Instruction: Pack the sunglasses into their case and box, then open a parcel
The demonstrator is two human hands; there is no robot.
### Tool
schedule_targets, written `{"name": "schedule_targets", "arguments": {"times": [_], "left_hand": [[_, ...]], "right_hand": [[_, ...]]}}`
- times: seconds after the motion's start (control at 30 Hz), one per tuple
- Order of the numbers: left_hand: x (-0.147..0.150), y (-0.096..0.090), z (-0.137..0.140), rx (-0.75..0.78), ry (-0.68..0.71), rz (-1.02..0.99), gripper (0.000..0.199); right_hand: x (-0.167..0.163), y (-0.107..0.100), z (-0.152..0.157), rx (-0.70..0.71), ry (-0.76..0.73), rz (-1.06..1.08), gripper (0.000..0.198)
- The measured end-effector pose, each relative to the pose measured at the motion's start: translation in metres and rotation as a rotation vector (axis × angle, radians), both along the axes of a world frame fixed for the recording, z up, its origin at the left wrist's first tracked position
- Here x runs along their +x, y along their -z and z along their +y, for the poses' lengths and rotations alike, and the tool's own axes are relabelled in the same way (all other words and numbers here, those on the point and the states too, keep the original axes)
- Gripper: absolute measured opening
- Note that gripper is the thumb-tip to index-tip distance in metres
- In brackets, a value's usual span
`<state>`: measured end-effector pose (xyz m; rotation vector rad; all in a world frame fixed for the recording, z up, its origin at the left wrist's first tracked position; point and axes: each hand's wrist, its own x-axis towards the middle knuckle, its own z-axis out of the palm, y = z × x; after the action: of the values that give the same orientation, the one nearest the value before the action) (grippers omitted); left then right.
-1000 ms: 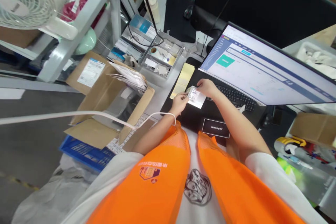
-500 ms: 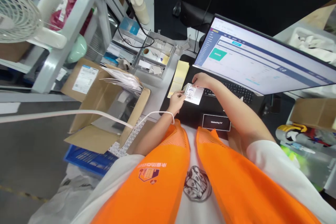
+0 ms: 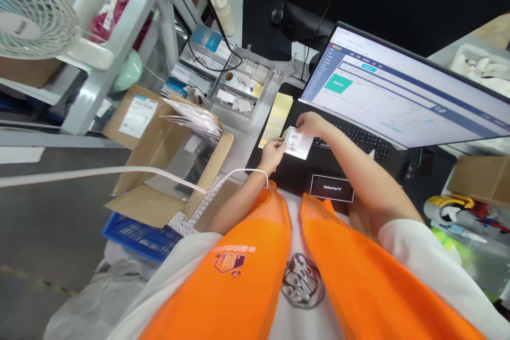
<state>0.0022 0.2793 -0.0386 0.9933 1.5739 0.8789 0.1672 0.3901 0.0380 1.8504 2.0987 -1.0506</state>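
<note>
A small white packet with a printed label [image 3: 299, 144] lies flat between my hands, above the black desk mat [image 3: 274, 169]. With fingers closed, my left hand [image 3: 273, 152] grips its left edge. My right hand [image 3: 313, 124] pinches the packet's upper edge from above; the fingertips are partly hidden. Just left of the packet are yellow paper slips [image 3: 276, 119], close to my left fingers. Behind my right forearm sits a black keyboard [image 3: 368, 142]. Nearer my body on the mat is a black card with a white border [image 3: 332, 188].
A lit monitor [image 3: 382, 90] leans over the keyboard. On the left stand an open cardboard box [image 3: 159, 164] with envelopes [image 3: 195, 118], a blue crate [image 3: 139, 236] and a grey sorting tray [image 3: 239, 85]. A white cable [image 3: 139, 169] crosses to my left wrist. A cardboard box [image 3: 480, 175] is right.
The view has shifted slightly, so the scene sits a little further right. Both hands keep their hold on the packet, and its tilt looks nearly the same.
</note>
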Motion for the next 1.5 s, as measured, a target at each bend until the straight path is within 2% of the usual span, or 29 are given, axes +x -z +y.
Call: {"name": "schedule_targets", "arguments": {"times": [0.73, 1.03, 1.5], "left_hand": [[0.001, 0.002, 0.001, 0.029, 0.009, 0.011, 0.016], [0.002, 0.001, 0.001, 0.038, -0.006, -0.012, 0.018], [0.004, 0.002, 0.002, 0.056, -0.005, -0.022, 0.018]], "right_hand": [[-0.004, -0.002, -0.005, 0.049, -0.023, -0.086, 0.026], [-0.009, 0.002, -0.008, 0.091, -0.043, -0.124, 0.019], [-0.009, 0.004, -0.010, 0.117, -0.051, -0.151, 0.021]]}}
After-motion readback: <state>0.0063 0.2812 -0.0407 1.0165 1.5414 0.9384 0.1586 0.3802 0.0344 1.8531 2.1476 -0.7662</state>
